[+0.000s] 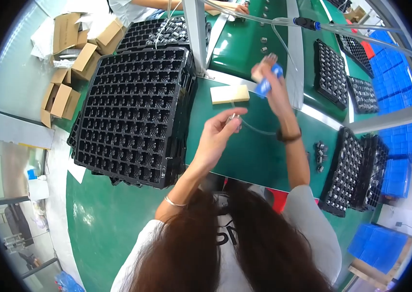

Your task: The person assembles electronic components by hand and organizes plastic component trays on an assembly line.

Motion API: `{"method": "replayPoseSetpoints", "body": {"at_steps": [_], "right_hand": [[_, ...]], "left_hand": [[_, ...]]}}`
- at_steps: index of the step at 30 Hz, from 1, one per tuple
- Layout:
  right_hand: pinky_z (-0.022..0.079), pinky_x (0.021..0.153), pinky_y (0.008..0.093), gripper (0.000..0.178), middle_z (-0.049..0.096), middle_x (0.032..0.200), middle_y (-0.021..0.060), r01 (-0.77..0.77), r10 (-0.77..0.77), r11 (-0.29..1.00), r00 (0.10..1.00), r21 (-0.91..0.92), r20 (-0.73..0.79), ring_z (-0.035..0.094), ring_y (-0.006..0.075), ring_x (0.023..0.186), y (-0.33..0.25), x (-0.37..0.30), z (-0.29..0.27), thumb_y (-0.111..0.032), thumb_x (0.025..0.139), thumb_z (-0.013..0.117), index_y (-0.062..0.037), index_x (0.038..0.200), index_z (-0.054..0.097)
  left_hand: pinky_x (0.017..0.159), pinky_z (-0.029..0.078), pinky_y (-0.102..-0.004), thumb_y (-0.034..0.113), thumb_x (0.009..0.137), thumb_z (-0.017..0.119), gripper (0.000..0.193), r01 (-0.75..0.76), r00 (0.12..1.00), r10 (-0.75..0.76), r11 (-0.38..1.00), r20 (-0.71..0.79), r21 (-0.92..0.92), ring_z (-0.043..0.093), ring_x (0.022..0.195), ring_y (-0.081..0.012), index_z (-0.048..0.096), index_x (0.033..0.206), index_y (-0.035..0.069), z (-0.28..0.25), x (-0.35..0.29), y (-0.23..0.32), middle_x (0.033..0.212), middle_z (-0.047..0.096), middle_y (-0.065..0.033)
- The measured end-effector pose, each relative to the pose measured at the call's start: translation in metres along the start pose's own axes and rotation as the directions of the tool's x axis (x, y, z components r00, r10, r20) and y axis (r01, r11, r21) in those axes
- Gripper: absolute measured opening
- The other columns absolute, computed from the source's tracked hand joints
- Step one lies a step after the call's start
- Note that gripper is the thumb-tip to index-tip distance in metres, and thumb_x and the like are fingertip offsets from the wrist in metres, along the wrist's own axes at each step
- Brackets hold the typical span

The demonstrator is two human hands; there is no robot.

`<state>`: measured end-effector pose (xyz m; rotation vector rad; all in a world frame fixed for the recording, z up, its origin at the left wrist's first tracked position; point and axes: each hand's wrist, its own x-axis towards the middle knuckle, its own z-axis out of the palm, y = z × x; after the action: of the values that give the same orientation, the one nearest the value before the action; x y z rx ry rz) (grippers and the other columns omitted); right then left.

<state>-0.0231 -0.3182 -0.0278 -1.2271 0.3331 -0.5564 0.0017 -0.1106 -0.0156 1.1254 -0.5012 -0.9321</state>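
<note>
My left hand (214, 137) is closed in a pinch on a small silvery metal part (234, 122) above the green worktop (245, 158). Farther off and to the right, my right hand (278, 90) is closed around a blue object (270, 81) with white marks. Motion blur hides its exact kind. At that hand's fingertips, a small shiny metal piece (270, 59) seems to show. A pale yellow block (230, 94), like a sponge, lies beyond my left hand. From near it, a thin clear hose (257, 130) curves toward my right wrist.
Stacked black trays (128, 112) with many pockets stand at left. Loose metal parts (320, 155) and filled black trays (344, 173) are at right. Beyond a metal post (197, 39) runs a green conveyor (245, 44) carrying parts. Across it, another person's hand (237, 9) works.
</note>
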Motion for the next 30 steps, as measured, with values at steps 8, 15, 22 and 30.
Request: {"method": "replayPoseSetpoints", "body": {"at_steps": [8,15,22,30], "right_hand": [[0.046,0.072,0.0251,0.034,0.055,0.102,0.0082,0.054,-0.056,0.998,0.991,0.018,0.125,0.056,0.0119,0.086,-0.01,-0.114,0.028,-0.025,0.088,0.054,-0.0025,0.112,0.046],[0.047,0.075,0.0251,0.035,0.056,0.101,0.0072,0.082,-0.083,0.997,0.991,0.008,0.107,0.056,0.0118,0.088,-0.019,-0.13,0.03,-0.023,0.086,0.058,-0.0032,0.112,0.046],[0.045,0.073,0.023,0.022,0.057,0.093,0.0006,0.128,-0.128,0.992,0.992,0.021,-0.005,0.054,0.0066,0.084,-0.003,-0.136,0.032,-0.01,0.084,0.062,-0.0022,0.103,0.053],[0.045,0.083,0.0265,0.029,0.057,0.102,0.0055,0.101,-0.1,0.995,0.994,0.019,-0.053,0.055,0.011,0.094,0.008,-0.142,0.012,-0.009,0.085,0.059,0.0007,0.11,0.05]], "left_hand": [[0.064,0.045,-0.0171,-0.005,0.071,0.071,0.059,-0.214,0.975,0.215,0.977,-0.049,0.02,0.055,0.071,-0.0048,0.047,0.123,0.004,0.018,-0.015,0.0,0.08,0.056,-0.0005],[0.06,0.044,-0.018,-0.004,0.068,0.073,0.06,-0.261,0.964,0.267,0.953,-0.017,0.157,0.053,0.067,-0.004,0.051,0.124,0.003,0.027,-0.025,0.003,0.076,0.058,-0.0002],[0.066,0.042,-0.0186,-0.001,0.08,0.062,0.021,-0.196,0.924,0.302,0.902,-0.236,0.385,0.052,0.075,-0.0061,0.062,0.101,-0.006,0.037,-0.03,-0.021,0.086,0.06,-0.0027],[0.086,0.04,-0.022,0.004,0.09,0.049,0.037,-0.16,0.984,0.173,0.955,-0.033,0.248,0.053,0.099,-0.012,0.046,0.127,-0.004,0.035,-0.031,-0.022,0.113,0.059,-0.0114]]}}
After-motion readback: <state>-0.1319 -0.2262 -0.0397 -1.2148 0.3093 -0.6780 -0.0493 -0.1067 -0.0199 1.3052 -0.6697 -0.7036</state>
